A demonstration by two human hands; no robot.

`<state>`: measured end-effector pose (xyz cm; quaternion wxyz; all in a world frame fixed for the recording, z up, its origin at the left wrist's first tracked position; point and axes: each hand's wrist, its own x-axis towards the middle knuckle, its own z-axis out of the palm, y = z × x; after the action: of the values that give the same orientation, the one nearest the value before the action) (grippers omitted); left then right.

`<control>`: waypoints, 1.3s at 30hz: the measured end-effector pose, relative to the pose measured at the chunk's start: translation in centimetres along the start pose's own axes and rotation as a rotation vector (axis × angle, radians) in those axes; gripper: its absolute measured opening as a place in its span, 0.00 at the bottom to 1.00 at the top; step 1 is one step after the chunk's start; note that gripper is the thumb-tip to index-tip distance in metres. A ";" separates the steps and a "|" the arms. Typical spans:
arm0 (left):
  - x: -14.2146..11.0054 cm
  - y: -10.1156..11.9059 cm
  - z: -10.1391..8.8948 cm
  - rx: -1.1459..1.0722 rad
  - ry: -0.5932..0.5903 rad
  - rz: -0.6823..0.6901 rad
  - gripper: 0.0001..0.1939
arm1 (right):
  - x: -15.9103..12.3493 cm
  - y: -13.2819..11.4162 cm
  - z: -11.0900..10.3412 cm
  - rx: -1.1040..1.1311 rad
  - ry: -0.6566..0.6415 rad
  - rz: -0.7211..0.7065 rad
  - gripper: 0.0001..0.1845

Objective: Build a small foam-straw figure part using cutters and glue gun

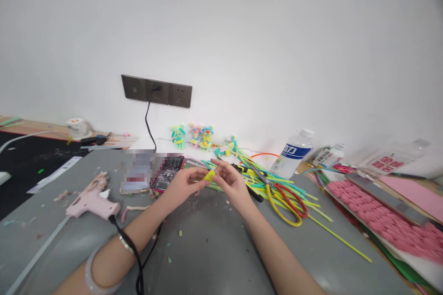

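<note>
Between the fingertips of my two hands is a small bright yellow piece (209,175), possibly a bit of fuzzy stem. My left hand (185,182) pinches its left side, while my right hand (232,185) has thumb and fingers closed at its right side. Just behind and right of my right hand lies a loose pile of thin green, yellow and teal stems (313,200). Scissors (284,203) with yellow and red handles rest on them. A pink glue gun (92,203) lies left of my left forearm, its black cord passing over that arm.
Small colourful figures (206,137) stand against the wall. Two phones (138,173) lie behind my left hand. A bottle (291,154) leans at the back right, near pink braided material (367,212). A cord runs to the wall socket (156,91). Scraps dot the grey table (204,258).
</note>
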<state>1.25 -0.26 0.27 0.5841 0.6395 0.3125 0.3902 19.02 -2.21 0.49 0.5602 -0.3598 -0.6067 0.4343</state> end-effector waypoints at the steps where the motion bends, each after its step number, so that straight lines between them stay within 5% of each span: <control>1: 0.0 0.1 0.0 -0.028 0.000 -0.021 0.18 | 0.1 0.0 -0.3 -0.007 0.043 -0.026 0.20; 9: 0.0 0.0 -0.1 -0.131 -0.008 -0.140 0.33 | -0.4 -0.8 -6.4 -0.497 0.518 -0.287 0.17; 13: 0.0 0.3 -0.1 -0.043 -0.020 -0.105 0.23 | -3.2 -0.8 -10.4 -0.656 0.714 -0.264 0.17; 20: -0.2 0.4 -0.2 0.004 -0.056 -0.041 0.16 | -8.8 1.6 -14.8 -1.098 0.510 -0.078 0.19; 26: -0.1 0.2 -0.5 -0.015 -0.085 -0.017 0.19 | -9.0 2.6 -15.5 -1.359 0.427 0.175 0.18; 32: 0.1 -0.2 -0.4 -0.069 -0.048 -0.082 0.25 | -7.4 -0.3 -16.1 -1.424 0.330 0.344 0.11; 39: 0.1 -0.6 -0.4 -0.086 -0.046 -0.056 0.27 | -6.7 -5.3 -16.6 -1.339 0.530 0.220 0.16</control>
<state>0.98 0.13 -0.28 0.6289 0.6136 0.2996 0.3719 36.56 -8.30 2.91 0.3010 -0.7776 -0.5465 -0.0780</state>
